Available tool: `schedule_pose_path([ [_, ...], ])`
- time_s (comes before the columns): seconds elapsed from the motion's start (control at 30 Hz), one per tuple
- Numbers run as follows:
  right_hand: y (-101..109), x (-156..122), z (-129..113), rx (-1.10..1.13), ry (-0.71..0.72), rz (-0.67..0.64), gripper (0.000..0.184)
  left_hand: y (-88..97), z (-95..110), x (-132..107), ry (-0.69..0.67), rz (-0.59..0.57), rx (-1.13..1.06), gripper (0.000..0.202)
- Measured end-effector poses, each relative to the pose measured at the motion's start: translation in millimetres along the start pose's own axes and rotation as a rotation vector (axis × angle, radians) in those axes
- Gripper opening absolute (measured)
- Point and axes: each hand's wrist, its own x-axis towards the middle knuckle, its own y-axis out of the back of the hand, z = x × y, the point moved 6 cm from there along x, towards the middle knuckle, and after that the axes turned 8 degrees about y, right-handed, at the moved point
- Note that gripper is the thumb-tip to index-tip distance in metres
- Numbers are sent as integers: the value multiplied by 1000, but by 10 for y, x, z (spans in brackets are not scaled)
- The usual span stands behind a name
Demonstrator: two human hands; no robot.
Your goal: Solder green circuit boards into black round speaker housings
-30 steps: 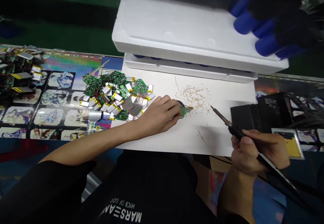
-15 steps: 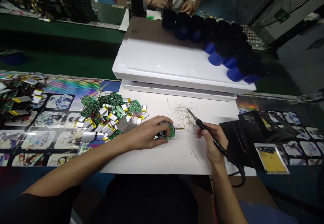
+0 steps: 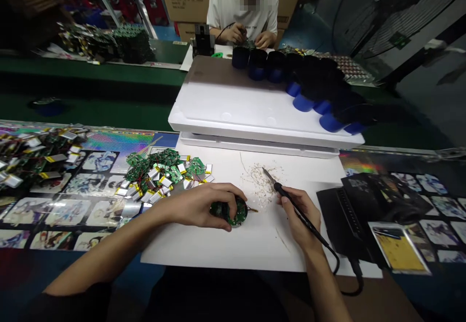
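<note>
My left hand is closed round the edge of a round green circuit board, just above the white sheet. Short wires stick out from the board's right side. In my right hand is a black soldering iron, held like a pen, its metal tip pointing up and left over scattered crumbs and bits of wire. The tip is apart from the board. Left of my left hand lies a pile of green boards with small silver batteries.
A white foam tray with several blue-and-black cups stands behind the sheet. To the right are a black box and a yellow sponge in a case. More boards heap at far left. Another person works opposite.
The camera view has tilted up, so the scene sits lower and more of the person opposite shows. My left hand has turned the board slightly; the soldering iron remains in my right hand.
</note>
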Motion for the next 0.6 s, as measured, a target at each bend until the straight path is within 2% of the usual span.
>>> schedule_pose_path([
  [0.13,39,-28,3,35,24,43,30,443,173,-255,34,105,2,15],
  [0.23,75,-44,8,36,42,80,31,917,218,-611,61,306,16,18],
  [0.3,90,-44,-1,19,68,93,32,1258,147,-869,114,487,27,21],
  [0.37,92,-34,-19,1,116,96,32,1587,-36,-1081,211,677,2,32],
  [0.47,68,-13,-33,-50,199,76,33,2023,-473,-1219,381,940,-39,51],
  [0.53,73,-9,-9,-81,223,100,33,2243,-796,-1159,468,1036,6,59],
  [0.6,87,-17,43,-111,211,124,36,2387,-1110,-1031,575,1069,95,62],
])
